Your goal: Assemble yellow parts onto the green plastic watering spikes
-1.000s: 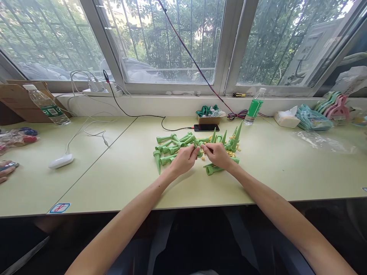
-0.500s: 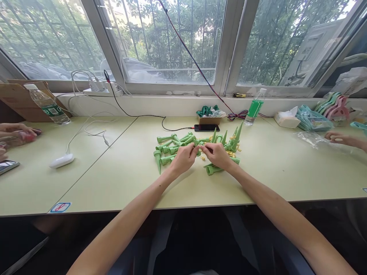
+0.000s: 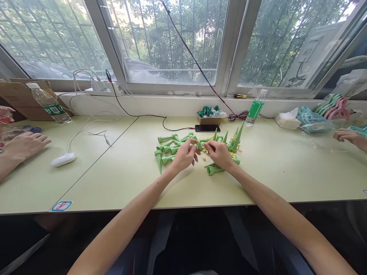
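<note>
- A paper label (image 3: 61, 206) marks the table's near edge at left.
- A green tube (image 3: 215, 170) lies below the right hand, its open end facing left; a green spike (image 3: 158, 162) at the pile's left side points toward the near edge.
- The left hand (image 3: 187, 154) is at the middle of the green pile, fingers curved and parted; a small green cone (image 3: 200, 146) shows beside its fingertips.
- The right hand (image 3: 219, 154) is just right of it, thumb and forefinger drawn together; whether they grip anything, I cannot tell.
- Green tubes (image 3: 166, 148) lie on the pile's left; green cones (image 3: 236, 141) stand among small yellow pieces (image 3: 234, 154) on its right.
- Other people's hands rest far left (image 3: 25, 145) and far right (image 3: 351, 137).
- Beyond the pile are a black phone (image 3: 207, 128), then a small box (image 3: 210, 120) of green material; a green-labelled bottle (image 3: 255, 109) stands to their right.
</note>
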Tool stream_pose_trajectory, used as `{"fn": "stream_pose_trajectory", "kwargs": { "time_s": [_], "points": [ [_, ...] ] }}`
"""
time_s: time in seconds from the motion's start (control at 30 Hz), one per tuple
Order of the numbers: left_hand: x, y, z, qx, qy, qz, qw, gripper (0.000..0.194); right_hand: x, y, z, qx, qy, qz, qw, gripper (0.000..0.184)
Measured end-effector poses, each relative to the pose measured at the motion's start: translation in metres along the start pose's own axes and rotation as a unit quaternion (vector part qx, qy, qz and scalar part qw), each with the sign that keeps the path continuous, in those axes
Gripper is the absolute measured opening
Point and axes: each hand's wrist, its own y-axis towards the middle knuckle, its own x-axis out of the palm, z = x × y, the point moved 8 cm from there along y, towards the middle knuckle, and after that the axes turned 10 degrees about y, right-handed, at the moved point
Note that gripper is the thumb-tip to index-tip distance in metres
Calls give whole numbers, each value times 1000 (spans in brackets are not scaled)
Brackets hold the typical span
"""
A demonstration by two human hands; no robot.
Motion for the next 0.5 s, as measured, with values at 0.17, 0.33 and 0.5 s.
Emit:
{"fn": "stream_pose_trajectory", "kwargs": {
  "time_s": [0.17,0.33,0.5],
  "points": [
    [5,0,-8,-76,-88,-44,992,33,0,-1,-3,-3,14,-2,1000,39],
    [6,-2,-10,-108,-142,-59,982,40,0,-1,-5,-2,28,-7,1000,38],
    [7,-3,-10,-110,-148,-71,980,43,0,-1,-5,-8,28,-9,1000,36]
  ]
}}
